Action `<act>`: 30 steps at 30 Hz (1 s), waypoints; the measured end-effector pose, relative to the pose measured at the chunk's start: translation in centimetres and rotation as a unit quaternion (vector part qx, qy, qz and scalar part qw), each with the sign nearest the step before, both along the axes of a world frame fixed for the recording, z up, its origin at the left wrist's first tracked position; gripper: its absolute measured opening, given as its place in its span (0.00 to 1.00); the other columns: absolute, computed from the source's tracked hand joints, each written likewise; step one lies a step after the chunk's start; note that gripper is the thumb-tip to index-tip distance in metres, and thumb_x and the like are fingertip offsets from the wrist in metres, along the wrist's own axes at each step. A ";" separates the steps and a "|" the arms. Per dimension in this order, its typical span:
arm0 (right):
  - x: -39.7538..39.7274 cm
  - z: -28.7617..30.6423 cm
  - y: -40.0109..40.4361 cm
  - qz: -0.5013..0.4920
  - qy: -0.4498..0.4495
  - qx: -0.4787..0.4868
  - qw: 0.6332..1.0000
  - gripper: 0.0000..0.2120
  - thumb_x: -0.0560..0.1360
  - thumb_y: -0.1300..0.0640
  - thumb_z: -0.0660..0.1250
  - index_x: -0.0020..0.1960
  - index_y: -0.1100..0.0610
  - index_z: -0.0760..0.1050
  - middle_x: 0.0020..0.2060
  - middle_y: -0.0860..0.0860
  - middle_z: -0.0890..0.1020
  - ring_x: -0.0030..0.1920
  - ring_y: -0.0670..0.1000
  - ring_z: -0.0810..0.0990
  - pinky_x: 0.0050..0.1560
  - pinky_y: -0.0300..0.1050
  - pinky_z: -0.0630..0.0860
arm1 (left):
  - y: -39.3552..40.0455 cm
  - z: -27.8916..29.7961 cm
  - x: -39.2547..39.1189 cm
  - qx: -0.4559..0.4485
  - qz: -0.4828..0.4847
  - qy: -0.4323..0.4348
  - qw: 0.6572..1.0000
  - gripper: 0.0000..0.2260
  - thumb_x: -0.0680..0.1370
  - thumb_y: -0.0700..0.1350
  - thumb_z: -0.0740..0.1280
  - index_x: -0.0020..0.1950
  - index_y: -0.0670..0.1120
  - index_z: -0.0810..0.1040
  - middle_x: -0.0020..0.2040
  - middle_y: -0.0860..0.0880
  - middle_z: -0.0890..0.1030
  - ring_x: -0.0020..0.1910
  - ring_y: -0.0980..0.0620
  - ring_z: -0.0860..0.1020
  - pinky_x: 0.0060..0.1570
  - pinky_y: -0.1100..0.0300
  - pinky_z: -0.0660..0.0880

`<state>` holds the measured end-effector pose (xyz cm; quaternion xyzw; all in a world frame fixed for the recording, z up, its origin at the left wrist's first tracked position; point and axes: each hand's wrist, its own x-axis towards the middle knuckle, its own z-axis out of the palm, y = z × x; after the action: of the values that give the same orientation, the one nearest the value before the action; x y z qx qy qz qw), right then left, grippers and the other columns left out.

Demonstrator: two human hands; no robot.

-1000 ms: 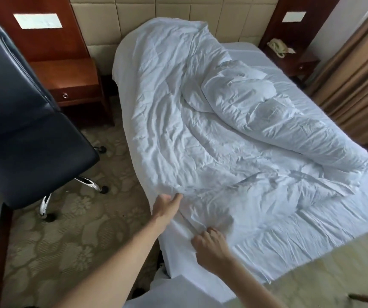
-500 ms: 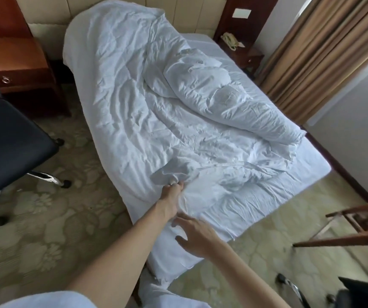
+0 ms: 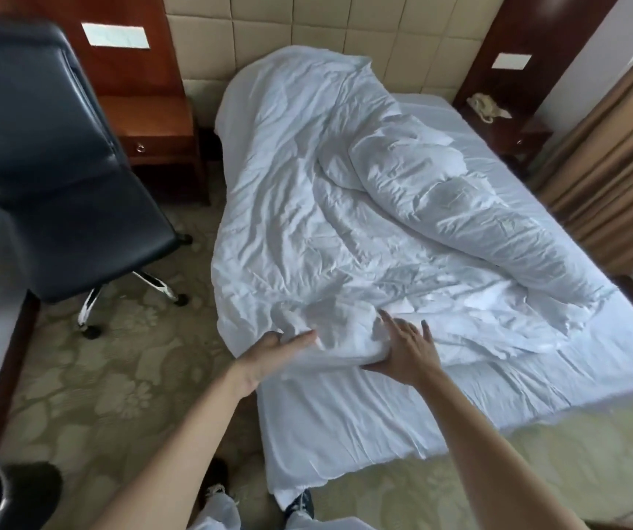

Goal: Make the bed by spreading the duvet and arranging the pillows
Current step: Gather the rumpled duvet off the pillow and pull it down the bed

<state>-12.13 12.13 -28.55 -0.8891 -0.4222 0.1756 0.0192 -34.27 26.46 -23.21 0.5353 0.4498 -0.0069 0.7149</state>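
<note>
A crumpled white duvet (image 3: 307, 208) lies bunched along the left half of the bed (image 3: 345, 422), rolled thick toward the right side. Its near corner is folded up at the foot end. My left hand (image 3: 269, 355) grips that corner from the left edge. My right hand (image 3: 406, 350) has its fingers spread over the fold with the thumb tucked under it. No pillows show; the duvet hump at the headboard hides whatever lies beneath it.
A black office chair (image 3: 66, 177) stands left of the bed on patterned carpet. Wooden nightstands (image 3: 154, 128) flank the padded headboard, the right one carrying a phone (image 3: 485, 105). Brown curtains (image 3: 613, 177) hang on the right.
The view swung right and then back left. My left hand keeps hold of the duvet corner, and my right hand moved from below it onto the fold, fingers spread.
</note>
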 end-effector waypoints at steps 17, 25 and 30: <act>-4.7 1.6 -5.4 0.181 -0.013 -0.048 0.982 0.30 0.76 0.35 0.62 0.60 0.61 0.76 0.57 0.60 0.80 0.60 0.60 0.78 0.60 0.51 0.72 | -9.3 -3.6 3.1 0.544 -0.368 0.150 0.739 0.29 0.71 0.53 0.71 0.70 0.51 0.70 0.69 0.51 0.72 0.74 0.49 0.65 0.78 0.46 0.48; -7.7 1.6 -8.3 0.151 0.054 -0.046 0.986 0.21 0.72 0.40 0.70 0.59 0.50 0.74 0.56 0.54 0.81 0.61 0.58 0.77 0.56 0.48 0.72 | -14.1 -1.8 -0.7 0.499 -0.286 0.201 0.793 0.10 0.73 0.40 0.67 0.53 0.44 0.79 0.49 0.43 0.82 0.48 0.42 0.81 0.45 0.55 0.76; -6.7 0.9 -9.7 0.110 0.035 -0.089 0.989 0.26 0.77 0.42 0.64 0.70 0.53 0.67 0.70 0.51 0.71 0.71 0.55 0.70 0.67 0.49 0.67 | -14.1 -0.6 -5.5 0.444 -0.227 0.170 0.850 0.07 0.69 0.37 0.64 0.33 0.46 0.71 0.31 0.50 0.72 0.36 0.45 0.74 0.31 0.59 0.66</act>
<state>-18.84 2.40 -27.66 -0.8286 -0.4994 0.2448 -0.0645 -39.81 12.32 -23.85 0.8732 0.3859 -0.0594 0.2916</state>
